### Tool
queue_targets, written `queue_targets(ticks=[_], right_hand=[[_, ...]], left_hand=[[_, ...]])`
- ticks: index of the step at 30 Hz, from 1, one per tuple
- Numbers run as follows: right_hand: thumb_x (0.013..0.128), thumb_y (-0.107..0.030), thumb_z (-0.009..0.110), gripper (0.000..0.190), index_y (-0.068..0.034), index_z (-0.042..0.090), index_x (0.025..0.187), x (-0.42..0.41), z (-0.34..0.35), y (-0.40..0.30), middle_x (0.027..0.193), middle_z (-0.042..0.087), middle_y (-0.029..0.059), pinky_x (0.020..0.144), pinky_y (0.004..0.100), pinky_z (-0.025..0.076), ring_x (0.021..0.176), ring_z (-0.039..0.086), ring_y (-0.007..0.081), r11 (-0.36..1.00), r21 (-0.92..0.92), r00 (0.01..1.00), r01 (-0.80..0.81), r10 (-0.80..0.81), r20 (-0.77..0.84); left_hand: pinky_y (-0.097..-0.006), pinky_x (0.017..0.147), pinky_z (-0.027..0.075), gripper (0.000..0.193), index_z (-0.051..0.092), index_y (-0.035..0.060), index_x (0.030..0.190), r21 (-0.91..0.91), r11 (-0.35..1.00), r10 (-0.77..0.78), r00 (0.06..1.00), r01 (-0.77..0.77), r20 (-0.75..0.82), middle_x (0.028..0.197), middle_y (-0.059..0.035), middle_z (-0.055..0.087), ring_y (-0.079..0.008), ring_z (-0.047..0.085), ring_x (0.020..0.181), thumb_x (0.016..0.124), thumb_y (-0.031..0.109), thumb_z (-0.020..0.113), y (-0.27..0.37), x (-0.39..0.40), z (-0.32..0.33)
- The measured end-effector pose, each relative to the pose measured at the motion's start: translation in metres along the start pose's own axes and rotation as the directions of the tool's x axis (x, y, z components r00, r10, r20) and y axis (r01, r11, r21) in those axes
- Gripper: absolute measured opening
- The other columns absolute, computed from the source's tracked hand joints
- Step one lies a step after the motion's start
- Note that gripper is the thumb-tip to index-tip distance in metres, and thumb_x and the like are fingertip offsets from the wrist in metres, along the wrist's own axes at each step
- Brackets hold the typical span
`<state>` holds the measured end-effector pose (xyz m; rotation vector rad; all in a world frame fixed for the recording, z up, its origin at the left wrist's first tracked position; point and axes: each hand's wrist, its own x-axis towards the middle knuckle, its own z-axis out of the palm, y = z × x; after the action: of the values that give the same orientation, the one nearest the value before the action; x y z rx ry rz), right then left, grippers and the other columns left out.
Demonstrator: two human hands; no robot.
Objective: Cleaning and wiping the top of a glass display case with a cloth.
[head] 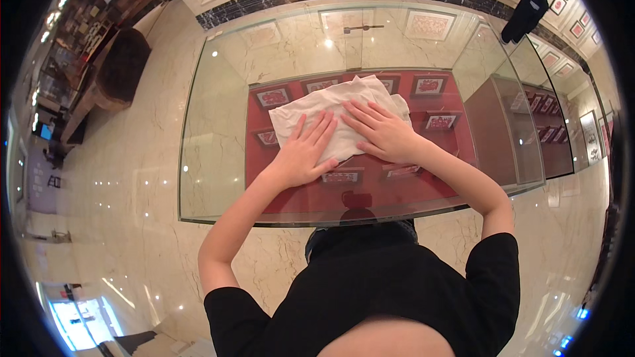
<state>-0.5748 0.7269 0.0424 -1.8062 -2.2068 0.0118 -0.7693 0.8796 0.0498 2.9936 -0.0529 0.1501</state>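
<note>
A creased white cloth (pixel 342 94) lies spread on the glass top of a display case (pixel 213 124). My left hand (pixel 305 151) rests flat on the cloth's lower left part, its fingers apart and its thumb at the cloth's lower edge. Palm down, my right hand (pixel 384 131) presses on the cloth's right part with spread fingers. Neither hand grips the cloth. Under the glass, small framed red paper-cut pictures (pixel 429 85) stand on a red base (pixel 297 201); the cloth and my arms hide some of them.
A second glass case (pixel 545 109) with more framed pictures adjoins on the right. Beyond it, at the upper right, a person in dark clothes (pixel 533 0) holds a frame at the wall. A metal lock (pixel 364 28) sits on the case's far glass side. A large brown wooden piece (pixel 121 69) stands at left.
</note>
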Motion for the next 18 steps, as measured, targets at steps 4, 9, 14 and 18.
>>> queue_targets(ticks=[4,9,14,18], right_hand=[[0.088,-0.028,0.048,0.061,-0.007,0.024,0.140,-0.028,-0.016,-0.008,0.146,0.022,0.0144,0.110,0.0420,0.018,0.135,0.020,0.0271,0.998,0.053,0.999,-0.042,0.041,0.020],[0.084,-0.017,0.054,0.022,-0.001,0.061,0.098,-0.065,-0.037,0.016,0.092,0.065,0.0102,0.074,0.0347,0.049,0.083,0.063,0.0222,0.909,0.252,0.904,-0.332,0.383,-0.192],[0.086,-0.015,0.052,0.023,0.001,0.053,0.069,-0.089,-0.046,0.049,0.052,0.044,0.0022,0.047,0.0231,0.031,0.052,0.038,0.0041,0.549,0.734,0.513,-0.400,0.798,-0.317],[0.087,-0.015,0.052,0.025,0.002,0.049,0.068,-0.091,-0.053,0.045,0.049,0.037,0.0035,0.045,0.0256,0.028,0.048,0.035,0.0049,0.626,0.695,0.529,-0.353,0.746,-0.404]], left_hand=[[-0.0457,0.111,0.005,0.075,0.018,-0.0019,0.140,0.001,1.000,0.010,0.999,-0.010,0.040,0.146,-0.0182,0.017,-0.0282,0.012,0.138,0.086,0.044,0.044,0.007,-0.001,-0.001],[-0.0469,0.110,0.006,0.076,0.018,-0.0018,0.139,-0.026,0.999,0.026,0.999,-0.025,0.042,0.146,-0.0202,0.014,-0.0310,0.009,0.137,0.086,0.044,0.045,0.011,0.018,0.004],[-0.0511,0.109,0.008,0.076,0.020,-0.0007,0.139,0.077,0.996,-0.042,0.999,0.040,0.028,0.146,-0.0197,0.015,-0.0323,0.009,0.137,0.084,0.044,0.049,0.017,0.052,0.014],[-0.0511,0.108,0.008,0.073,0.020,0.0013,0.139,0.067,0.995,-0.072,0.997,0.071,0.008,0.147,-0.0183,0.015,-0.0316,0.010,0.137,0.085,0.041,0.049,0.013,0.069,0.026]])
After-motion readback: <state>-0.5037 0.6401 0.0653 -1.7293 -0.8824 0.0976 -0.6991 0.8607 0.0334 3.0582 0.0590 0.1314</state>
